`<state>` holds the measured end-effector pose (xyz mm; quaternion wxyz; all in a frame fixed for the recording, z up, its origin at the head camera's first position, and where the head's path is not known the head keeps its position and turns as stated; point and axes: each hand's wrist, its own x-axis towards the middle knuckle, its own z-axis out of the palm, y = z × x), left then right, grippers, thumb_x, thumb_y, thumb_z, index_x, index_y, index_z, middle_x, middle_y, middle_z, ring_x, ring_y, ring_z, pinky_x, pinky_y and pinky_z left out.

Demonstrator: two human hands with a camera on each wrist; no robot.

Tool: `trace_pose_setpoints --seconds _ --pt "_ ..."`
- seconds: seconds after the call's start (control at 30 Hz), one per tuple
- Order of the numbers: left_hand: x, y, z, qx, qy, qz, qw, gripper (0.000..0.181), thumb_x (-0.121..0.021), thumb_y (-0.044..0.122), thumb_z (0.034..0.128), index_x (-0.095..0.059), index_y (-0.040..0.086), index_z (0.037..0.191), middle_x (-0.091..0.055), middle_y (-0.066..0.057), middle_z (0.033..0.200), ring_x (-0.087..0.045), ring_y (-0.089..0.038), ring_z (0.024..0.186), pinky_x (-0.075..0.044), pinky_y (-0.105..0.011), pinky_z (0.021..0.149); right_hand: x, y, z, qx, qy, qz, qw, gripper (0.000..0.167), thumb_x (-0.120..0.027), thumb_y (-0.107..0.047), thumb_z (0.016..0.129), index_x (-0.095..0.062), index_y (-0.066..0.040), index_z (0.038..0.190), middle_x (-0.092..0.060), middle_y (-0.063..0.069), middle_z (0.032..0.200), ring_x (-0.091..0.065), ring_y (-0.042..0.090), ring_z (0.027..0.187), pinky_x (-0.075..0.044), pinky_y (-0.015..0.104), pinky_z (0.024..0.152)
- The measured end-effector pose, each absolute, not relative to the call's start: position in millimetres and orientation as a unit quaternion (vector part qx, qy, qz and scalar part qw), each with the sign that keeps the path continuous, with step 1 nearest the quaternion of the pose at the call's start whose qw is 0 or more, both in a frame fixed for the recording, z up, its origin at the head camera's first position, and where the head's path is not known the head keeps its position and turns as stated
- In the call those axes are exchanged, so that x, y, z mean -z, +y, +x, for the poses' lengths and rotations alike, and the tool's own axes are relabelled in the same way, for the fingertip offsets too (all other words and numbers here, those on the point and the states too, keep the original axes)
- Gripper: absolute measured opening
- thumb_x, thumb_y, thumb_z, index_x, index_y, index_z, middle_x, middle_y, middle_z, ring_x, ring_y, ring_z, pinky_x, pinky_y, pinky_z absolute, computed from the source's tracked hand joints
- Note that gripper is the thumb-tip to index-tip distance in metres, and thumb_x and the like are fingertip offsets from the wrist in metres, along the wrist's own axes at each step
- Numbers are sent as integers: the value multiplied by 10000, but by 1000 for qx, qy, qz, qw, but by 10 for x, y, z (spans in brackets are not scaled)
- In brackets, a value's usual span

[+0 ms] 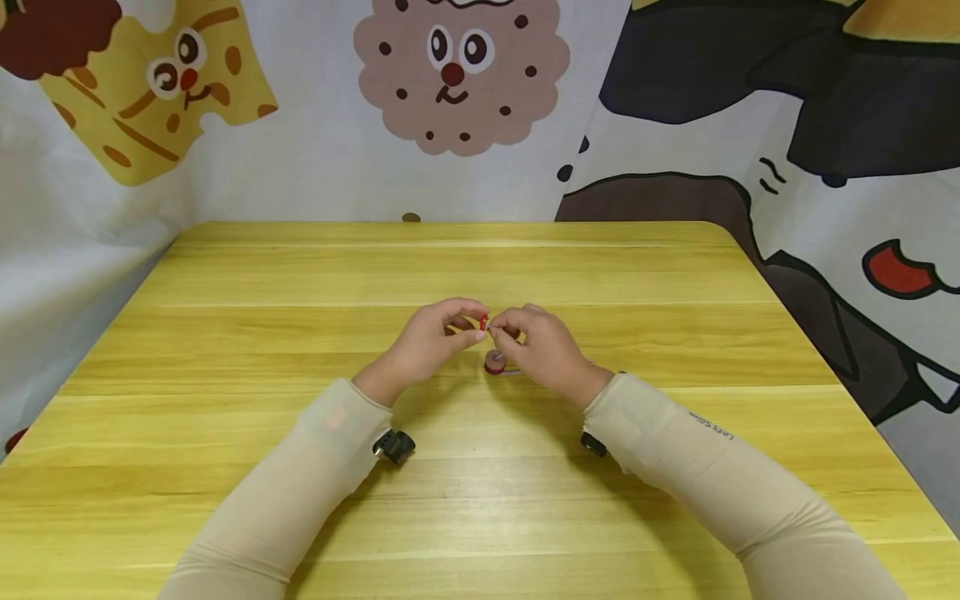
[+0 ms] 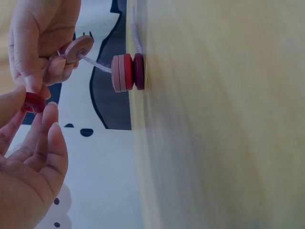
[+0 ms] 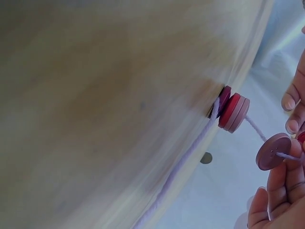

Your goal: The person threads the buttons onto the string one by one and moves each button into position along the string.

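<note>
Over the middle of the table, my left hand (image 1: 433, 337) pinches a small red button (image 2: 34, 102) on edge between thumb and fingertips. Close beside it, my right hand (image 1: 551, 352) pinches the end of a pale lilac cord (image 3: 174, 174) against the red button. A pinkish-brown button (image 3: 274, 151) is threaded on that cord and sits by the right fingers, tilted. Lower on the cord, a stack of pink and red buttons (image 2: 120, 72) rests on the table, with a dark red button (image 2: 139, 71) underneath. Fingertips hide the cord's very tip.
The wooden table (image 1: 480, 517) has a light yellow grain. The cord trails from the stack across the tabletop, partly behind the right hand. A cloth with cartoon prints (image 1: 300, 167) hangs beyond the far edge.
</note>
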<state>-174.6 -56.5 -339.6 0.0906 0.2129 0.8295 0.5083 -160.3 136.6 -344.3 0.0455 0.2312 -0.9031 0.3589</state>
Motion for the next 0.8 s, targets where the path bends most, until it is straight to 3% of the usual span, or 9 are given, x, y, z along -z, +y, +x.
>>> trace_pose_setpoints --seconds 0.37,0.8 --pt "3387 -556 -1730 -499 832 229 77 313 -648 126 934 -622 54 1238 -632 -69 1214 -608 -217 1000 -508 -382 842 3436 1351 -1604 -362 -901 233 42 143 -576 -154 978 -705 -99 952 -631 -17 842 -476 156 758 -439 312 655" --pt "3403 -536 -1738 -491 836 235 66 344 -673 98 912 -608 28 1242 -649 -91 1175 -622 -226 986 -517 -366 827 3445 1341 -1616 -358 -902 236 42 162 -576 -103 963 -693 -58 860 -626 -14 780 -479 157 757 -419 302 639"
